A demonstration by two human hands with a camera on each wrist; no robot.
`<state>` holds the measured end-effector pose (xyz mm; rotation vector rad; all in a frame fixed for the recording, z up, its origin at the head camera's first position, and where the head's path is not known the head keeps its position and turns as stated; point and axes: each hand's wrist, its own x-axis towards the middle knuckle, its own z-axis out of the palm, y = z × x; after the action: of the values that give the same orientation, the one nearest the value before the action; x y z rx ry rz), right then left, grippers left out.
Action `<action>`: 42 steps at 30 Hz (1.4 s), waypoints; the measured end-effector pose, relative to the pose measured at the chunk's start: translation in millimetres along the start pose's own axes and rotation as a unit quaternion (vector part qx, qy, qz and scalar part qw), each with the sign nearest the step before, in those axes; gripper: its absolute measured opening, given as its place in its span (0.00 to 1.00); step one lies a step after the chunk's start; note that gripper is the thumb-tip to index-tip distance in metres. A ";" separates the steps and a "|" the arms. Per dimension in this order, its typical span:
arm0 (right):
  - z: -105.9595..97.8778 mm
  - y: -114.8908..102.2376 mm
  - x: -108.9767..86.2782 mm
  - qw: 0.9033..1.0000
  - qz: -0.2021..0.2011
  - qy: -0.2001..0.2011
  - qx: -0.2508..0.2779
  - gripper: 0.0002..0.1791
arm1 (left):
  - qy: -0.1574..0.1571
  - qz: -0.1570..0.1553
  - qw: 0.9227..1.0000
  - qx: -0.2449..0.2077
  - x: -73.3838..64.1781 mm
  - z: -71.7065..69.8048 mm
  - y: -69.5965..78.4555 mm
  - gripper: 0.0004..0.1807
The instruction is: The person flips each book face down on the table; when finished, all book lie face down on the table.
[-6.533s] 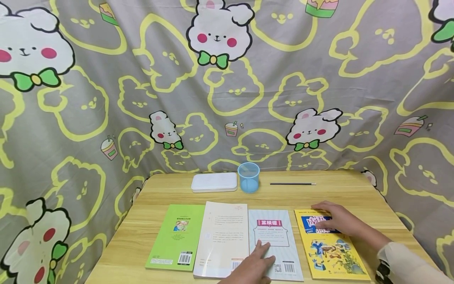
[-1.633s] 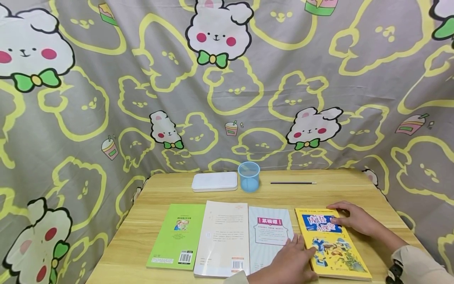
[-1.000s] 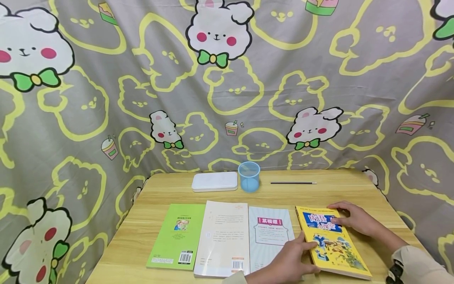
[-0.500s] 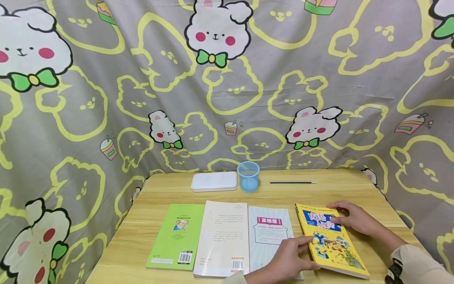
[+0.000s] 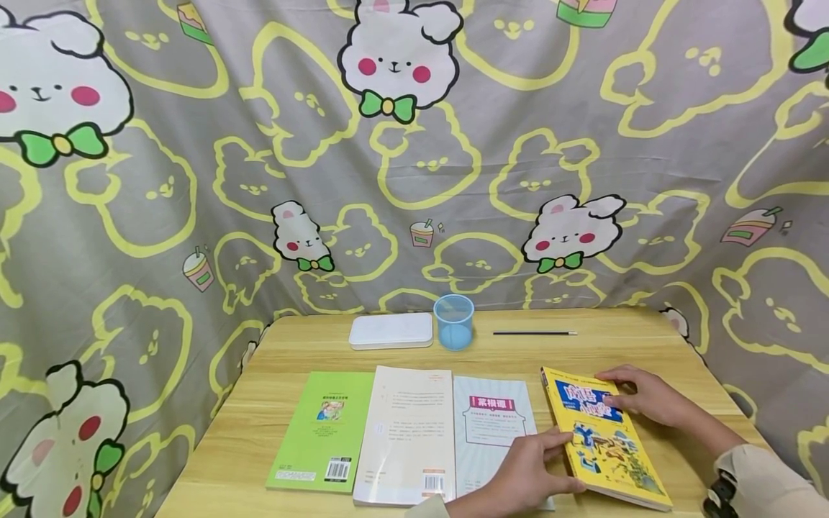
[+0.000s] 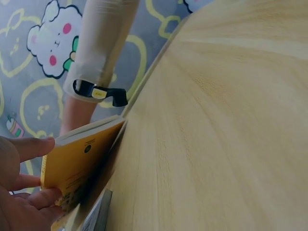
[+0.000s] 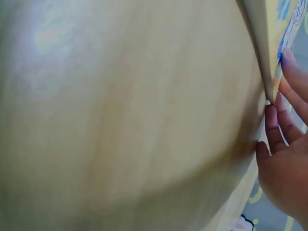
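Observation:
A yellow paperback book [image 5: 605, 442] with a blue title panel lies at the right of the row, its left edge tipped up from the table. My left hand [image 5: 527, 471] grips that raised left edge near the lower corner; in the left wrist view its thumb and fingers [image 6: 43, 197] are spread along the yellow book [image 6: 79, 159]. At the upper right edge my right hand [image 5: 648, 399] holds the book, thumb over the cover. The right wrist view has its fingertips [image 7: 272, 115] at the corner of the book [image 7: 276, 43].
A light blue book [image 5: 495, 414], a cream book [image 5: 411, 432] and a green book [image 5: 327, 424] lie side by side to the left. Behind them are a white case [image 5: 391, 331], a blue cup [image 5: 455, 324] and a pencil [image 5: 535, 333] on the wooden table [image 5: 311, 360].
The left hand has moved from the light blue book to the yellow book's left edge, which has risen. The right hand has slid right, off the cover's title to the book's right edge.

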<state>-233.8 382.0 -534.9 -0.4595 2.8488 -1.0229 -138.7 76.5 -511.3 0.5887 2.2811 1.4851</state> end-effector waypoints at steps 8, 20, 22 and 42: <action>-3.6 -14.5 0.4 0.999 -0.002 -0.009 -0.034 0.32 | 0.004 0.009 0.998 0.061 -2.6 -1.4 4.1 0.35; 0.3 -37.6 4.3 0.998 -0.016 0.005 -0.054 0.31 | -0.003 0.040 0.995 0.095 -6.2 -7.2 11.1 0.35; 0.8 -40.8 4.9 0.998 -0.018 0.006 -0.053 0.31 | -0.004 0.051 0.994 0.098 -7.2 -8.3 11.5 0.36; -2.2 -73.8 13.1 0.999 -0.031 -0.019 0.004 0.32 | -0.005 0.151 0.978 0.145 -14.5 -15.6 19.0 0.36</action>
<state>-228.0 325.3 -486.2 -0.5627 2.8119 -1.0244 -131.4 63.7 -486.8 1.0656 2.5062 1.2705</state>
